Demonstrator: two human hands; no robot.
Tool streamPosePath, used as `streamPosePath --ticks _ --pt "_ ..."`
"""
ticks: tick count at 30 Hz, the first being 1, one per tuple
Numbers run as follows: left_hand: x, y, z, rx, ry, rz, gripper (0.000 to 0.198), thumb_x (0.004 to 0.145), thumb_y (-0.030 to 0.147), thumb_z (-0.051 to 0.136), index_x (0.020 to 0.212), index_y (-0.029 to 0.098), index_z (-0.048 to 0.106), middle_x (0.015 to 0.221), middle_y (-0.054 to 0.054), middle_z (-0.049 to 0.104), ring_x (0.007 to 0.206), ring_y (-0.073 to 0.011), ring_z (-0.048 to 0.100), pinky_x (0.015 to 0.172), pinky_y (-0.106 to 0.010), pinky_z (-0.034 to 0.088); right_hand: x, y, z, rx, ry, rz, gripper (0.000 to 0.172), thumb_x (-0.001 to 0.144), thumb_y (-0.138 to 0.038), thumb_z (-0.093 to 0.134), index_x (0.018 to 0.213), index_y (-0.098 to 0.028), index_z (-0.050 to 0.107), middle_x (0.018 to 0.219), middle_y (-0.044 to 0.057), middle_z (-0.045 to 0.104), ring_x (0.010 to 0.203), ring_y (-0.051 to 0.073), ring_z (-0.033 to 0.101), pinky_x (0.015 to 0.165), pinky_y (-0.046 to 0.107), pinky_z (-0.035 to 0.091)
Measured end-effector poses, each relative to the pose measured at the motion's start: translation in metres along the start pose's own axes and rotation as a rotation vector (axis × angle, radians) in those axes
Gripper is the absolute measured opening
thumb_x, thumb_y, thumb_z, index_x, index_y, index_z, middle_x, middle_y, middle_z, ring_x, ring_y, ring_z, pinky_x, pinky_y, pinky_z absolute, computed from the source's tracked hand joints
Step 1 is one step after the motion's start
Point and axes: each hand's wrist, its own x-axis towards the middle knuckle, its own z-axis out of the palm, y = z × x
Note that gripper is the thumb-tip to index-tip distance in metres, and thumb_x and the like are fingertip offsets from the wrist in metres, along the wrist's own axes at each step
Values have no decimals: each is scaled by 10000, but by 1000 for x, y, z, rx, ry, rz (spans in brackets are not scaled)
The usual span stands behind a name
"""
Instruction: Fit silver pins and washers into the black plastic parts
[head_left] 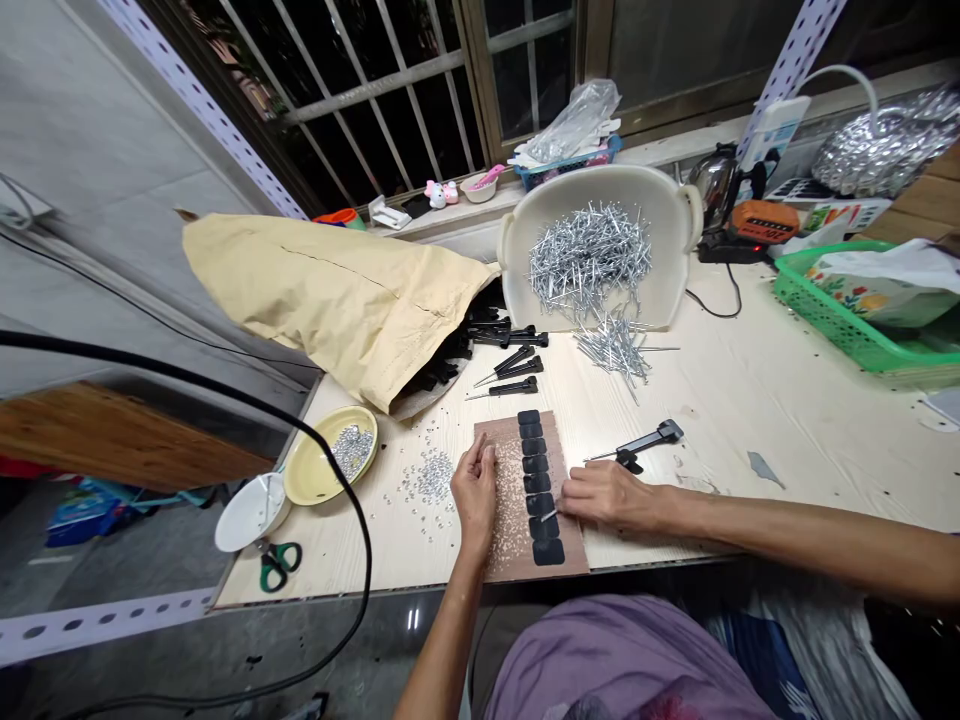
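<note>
A brown board (574, 555) lies at the table's front edge, with a row of several black rounded pads (537, 464) down it and tiny beige bits (510, 500) scattered to their left. My left hand (474, 495) rests over the board's left side, fingertips pinched; whatever is between them is too small to name. At the right edge of the board, my right hand (604, 495) is closed on a short pale stick (550, 516), its tip over one of the lower pads. Just beyond that hand lies a black part with a metal rod (649, 440).
Loose small shiny pieces (431, 477) lie left of the board, near a yellow bowl (300, 470), white bowl (236, 525) and green-handled scissors (279, 568). Behind are a paper sack (330, 290) spilling black parts, a white basin (517, 260) of metal pins, and a green basket (840, 320).
</note>
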Motion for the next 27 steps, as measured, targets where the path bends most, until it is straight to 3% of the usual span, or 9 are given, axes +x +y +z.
streamPosePath --ticks 2,4,6,10,14,19,23,27 --pt "-1 0 1 24 -1 15 416 826 400 566 1177 181 610 1189 -110 624 1039 -203 595 927 -344 432 2 1 -3 19 19 28 273 951 -198 364 917 -193 635 794 39 591 705 130 500 564 253 370" --pt "-2 0 1 29 -3 17 418 828 405 561 1182 188 606 1192 -107 623 1037 -201 598 922 -338 437 6 6 -6 34 107 215 284 957 -226 357 892 -182 630 839 49 589 698 125 499 533 238 374" --pt "-3 1 0 28 -1 2 429 828 408 558 1191 182 599 1179 -110 629 989 -194 618 896 -334 454 7 8 -4 57 137 295 287 955 -242 362 867 -177 628 820 47 584 681 122 495 515 236 384" --pt "-3 0 1 34 26 -7 429 830 411 553 1180 169 605 1154 -116 642 900 -185 641 855 -340 476 4 3 2 105 30 24 291 952 -204 346 895 -211 632 701 12 568 640 120 469 515 245 386" --pt "-2 0 2 38 41 12 404 823 402 567 1156 180 624 1162 -111 640 961 -204 628 893 -355 461 11 12 -7 -5 148 280 332 960 -234 326 845 -172 631 736 41 574 649 131 468 507 255 383" --pt "-2 -1 3 39 43 21 384 824 394 566 1139 186 635 1168 -104 638 1011 -209 615 915 -347 453 9 8 -9 -8 28 -34 314 950 -165 337 862 -200 637 703 15 569 659 123 471 518 239 342" --pt "-2 -3 3 56 49 46 383 824 391 567 1140 186 635 1144 -105 650 975 -205 629 902 -351 461 6 9 -10 -17 125 104 290 953 -209 374 843 -171 640 767 37 587 704 125 485 567 234 341" --pt "-2 -3 4 55 41 28 393 824 398 563 1141 175 633 1144 -111 649 945 -201 637 884 -350 470 8 17 -11 13 136 149 301 953 -232 387 809 -170 644 768 36 594 717 124 495 581 226 337"
